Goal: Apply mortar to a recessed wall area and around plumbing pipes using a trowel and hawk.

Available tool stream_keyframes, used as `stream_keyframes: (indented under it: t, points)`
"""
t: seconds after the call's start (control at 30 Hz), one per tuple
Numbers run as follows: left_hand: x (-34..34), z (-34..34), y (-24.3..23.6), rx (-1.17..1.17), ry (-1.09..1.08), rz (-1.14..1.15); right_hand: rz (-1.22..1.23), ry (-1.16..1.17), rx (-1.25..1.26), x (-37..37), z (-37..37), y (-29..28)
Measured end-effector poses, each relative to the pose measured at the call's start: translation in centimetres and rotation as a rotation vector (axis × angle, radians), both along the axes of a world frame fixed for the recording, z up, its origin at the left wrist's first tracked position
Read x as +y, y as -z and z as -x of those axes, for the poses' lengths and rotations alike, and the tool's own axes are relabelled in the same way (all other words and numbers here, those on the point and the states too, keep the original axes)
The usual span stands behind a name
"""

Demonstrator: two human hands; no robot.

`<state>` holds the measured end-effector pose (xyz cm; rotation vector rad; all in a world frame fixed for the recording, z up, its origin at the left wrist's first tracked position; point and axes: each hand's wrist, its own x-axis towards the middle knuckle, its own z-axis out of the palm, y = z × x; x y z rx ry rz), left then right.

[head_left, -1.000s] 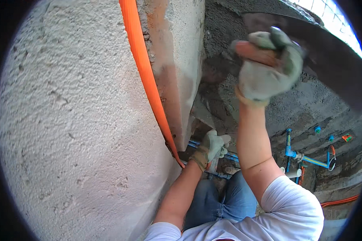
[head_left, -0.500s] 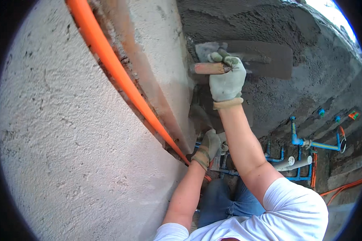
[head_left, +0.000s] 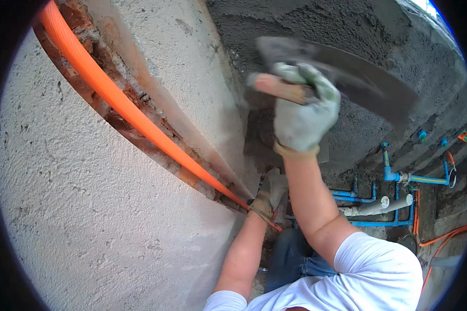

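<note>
My right hand [head_left: 305, 120], in a pale work glove, is closed around the wooden handle of a plastering trowel [head_left: 376, 85]. The trowel's long grey blade is tilted, its right end lower, in front of the dark wet mortar wall [head_left: 296, 20]; motion blurs it, so contact with the wall cannot be told. Lower down, by the wall corner, my left hand [head_left: 275, 185] wears a dirty glove and seems curled round something hidden. Just above it shows a dark flat board [head_left: 258, 136], partly behind my right hand and wrist.
A rough white wall [head_left: 104, 181] fills the left side, with an orange corrugated conduit [head_left: 135, 116] in a chased groove. At lower right are blue water pipes [head_left: 425, 180], white pipe stubs [head_left: 373, 207] and orange cables [head_left: 446, 237].
The trowel has turned from nearly level to slanting down rightward, and my right hand has come lower and a little right. My left hand stays low by the corner. The view has shifted slightly.
</note>
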<state>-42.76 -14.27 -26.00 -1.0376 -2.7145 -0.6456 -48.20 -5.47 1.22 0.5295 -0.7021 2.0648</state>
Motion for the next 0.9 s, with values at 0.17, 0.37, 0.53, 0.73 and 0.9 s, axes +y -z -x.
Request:
stream_keyframes:
  t: [0.17,0.37,0.53,0.73,0.9]
  points:
    - [2.9,-1.0,-0.1,-0.230,-0.346,-1.037,-0.373,0.140,-0.361,-2.7,2.5,2.1]
    - [0.8,-0.9,-3.1,-0.630,-0.422,-0.582,0.125,-0.159,0.019,-0.4,0.4,1.1]
    - [3.2,-1.2,-5.3,-0.480,-0.196,-0.838,-0.563,0.643,-0.258,-1.0,3.4,3.0]
    - [3.5,-1.5,-4.6,-0.598,-0.370,-0.839,-0.015,0.112,0.111,1.7,0.4,0.7]
    - [3.6,-2.2,-6.7,-0.301,-0.231,-0.731,-0.443,0.370,-0.272,-0.4,4.2,3.4]
